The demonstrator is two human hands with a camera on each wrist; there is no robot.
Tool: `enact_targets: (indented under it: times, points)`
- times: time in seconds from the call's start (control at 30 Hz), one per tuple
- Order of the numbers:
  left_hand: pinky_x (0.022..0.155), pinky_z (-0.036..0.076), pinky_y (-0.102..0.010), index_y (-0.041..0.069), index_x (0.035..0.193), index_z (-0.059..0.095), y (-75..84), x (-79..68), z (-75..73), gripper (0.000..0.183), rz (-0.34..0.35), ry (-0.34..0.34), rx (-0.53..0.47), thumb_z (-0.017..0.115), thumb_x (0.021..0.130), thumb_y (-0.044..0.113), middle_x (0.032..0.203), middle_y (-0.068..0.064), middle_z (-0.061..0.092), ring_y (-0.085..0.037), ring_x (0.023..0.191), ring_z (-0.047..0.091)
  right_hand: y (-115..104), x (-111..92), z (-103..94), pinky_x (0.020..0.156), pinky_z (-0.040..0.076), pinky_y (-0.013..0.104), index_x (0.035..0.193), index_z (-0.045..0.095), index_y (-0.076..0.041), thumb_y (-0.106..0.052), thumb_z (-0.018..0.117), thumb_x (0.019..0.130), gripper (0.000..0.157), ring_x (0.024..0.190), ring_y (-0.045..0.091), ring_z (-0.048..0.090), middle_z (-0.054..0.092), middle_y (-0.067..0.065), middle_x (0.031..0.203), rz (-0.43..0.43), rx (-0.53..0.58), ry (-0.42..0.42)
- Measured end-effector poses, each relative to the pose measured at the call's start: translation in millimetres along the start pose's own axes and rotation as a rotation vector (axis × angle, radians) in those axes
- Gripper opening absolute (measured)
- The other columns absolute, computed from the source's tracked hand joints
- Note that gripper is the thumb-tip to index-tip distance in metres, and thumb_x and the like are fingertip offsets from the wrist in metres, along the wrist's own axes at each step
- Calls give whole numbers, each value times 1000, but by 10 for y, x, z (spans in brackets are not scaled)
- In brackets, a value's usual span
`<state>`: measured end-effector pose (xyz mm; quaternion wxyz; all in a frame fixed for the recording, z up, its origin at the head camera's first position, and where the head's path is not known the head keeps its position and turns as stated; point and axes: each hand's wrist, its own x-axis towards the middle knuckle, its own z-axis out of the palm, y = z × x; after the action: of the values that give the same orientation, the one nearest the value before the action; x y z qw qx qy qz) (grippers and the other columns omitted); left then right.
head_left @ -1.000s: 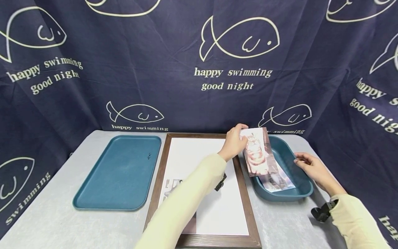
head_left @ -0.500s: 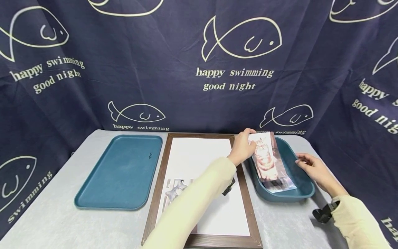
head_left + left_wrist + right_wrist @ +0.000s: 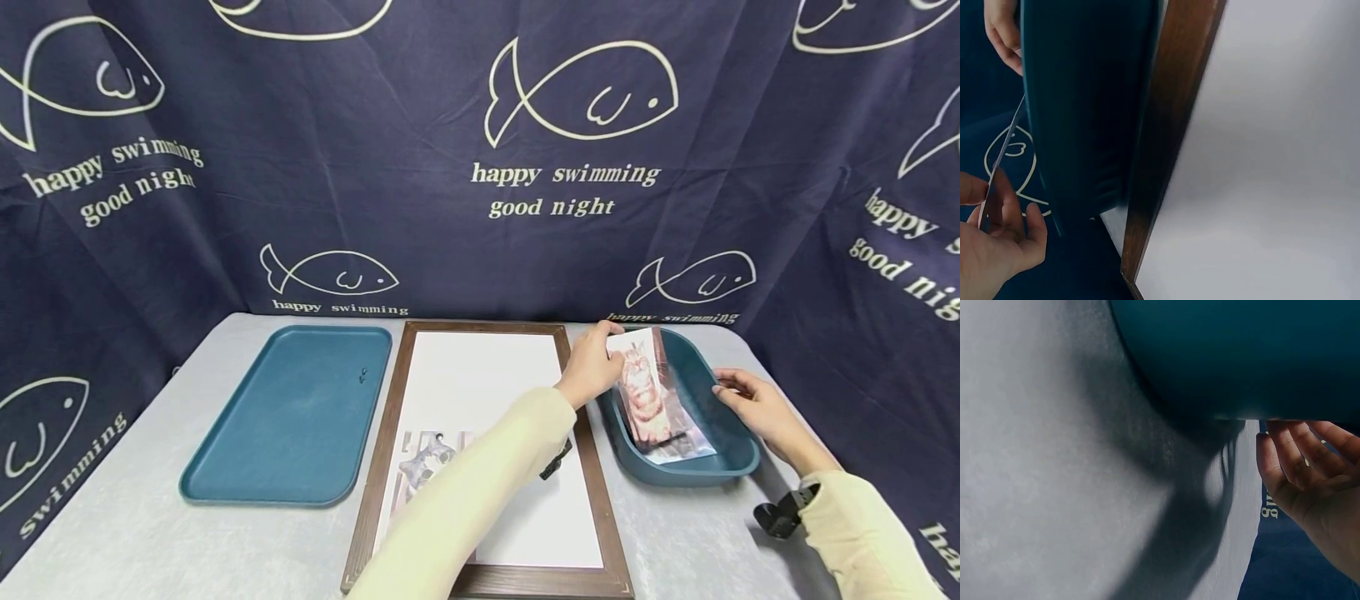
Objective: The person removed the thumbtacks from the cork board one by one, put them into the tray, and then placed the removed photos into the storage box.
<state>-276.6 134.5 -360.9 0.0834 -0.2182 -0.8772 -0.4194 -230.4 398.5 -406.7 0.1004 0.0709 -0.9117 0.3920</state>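
My left hand (image 3: 591, 367) pinches the upper left edge of a printed picture (image 3: 643, 396) of a ginger cat, held tilted over the deep blue bin (image 3: 738, 454). In the left wrist view the picture (image 3: 1007, 145) is seen edge-on between thumb and fingers. A second picture (image 3: 693, 446) lies in the bin, partly covered by the first. My right hand (image 3: 757, 407) holds the bin's right rim, with its fingertips at the edge. In the right wrist view those fingers (image 3: 1300, 447) reach up to the rim.
A wood-framed white board (image 3: 525, 508) lies in the middle of the table, with a grey cat picture (image 3: 426, 458) on it, partly hidden by my left sleeve. Left of it lies a flat blue tray (image 3: 288, 417). A dark fish-print curtain (image 3: 420, 167) hangs behind.
My left hand has moved right and slightly down with the cat picture, which now sits lower over the bin. The right hand keeps its place on the rim.
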Motion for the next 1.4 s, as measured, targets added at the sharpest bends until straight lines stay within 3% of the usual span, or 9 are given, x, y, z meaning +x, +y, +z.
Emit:
enact_targets:
  times: [0.27,0.5,0.8,1.0,1.17,1.4]
  points:
    - [85,42,-17,12,118,55,-33,-16,18,38,50,-80,64,54,80,4,113,-5,63,-13,104,57,-5,6,-13,65,40,8,118,47,15,-11,51,92,37,78,-16,44,51,-19,91,6,-29,-6]
    - [87,40,-15,13,119,56,-62,-8,38,40,97,-185,109,50,81,1,117,-3,60,-12,108,55,12,-6,-6,65,40,7,118,47,15,-11,51,91,37,78,-17,45,49,-26,89,2,-11,5]
    - [83,39,-15,12,124,55,-34,-7,-2,45,88,-289,121,46,82,-3,118,-4,57,-12,105,53,-9,-26,-4,65,40,7,119,45,16,-10,49,92,37,78,-16,45,49,-28,88,6,10,5]
    - [83,37,-13,10,128,52,-59,-6,-10,49,88,-322,118,45,81,-5,121,-7,55,-12,107,51,0,-27,-1,64,40,8,120,45,15,-12,49,92,38,78,-17,44,49,-24,89,22,-13,4]
    - [80,37,-15,8,132,47,-94,-10,-16,50,96,-353,113,46,83,-2,115,-6,57,-12,98,50,8,-16,9,64,40,8,119,46,14,-12,49,92,38,77,-17,45,49,-24,89,13,-20,15]
    - [89,38,-17,9,135,43,-106,-9,-18,53,113,-392,112,46,84,0,134,-5,49,-13,116,48,2,-12,18,65,40,8,118,47,15,-10,50,92,37,77,-16,46,51,-24,88,-6,-4,16]
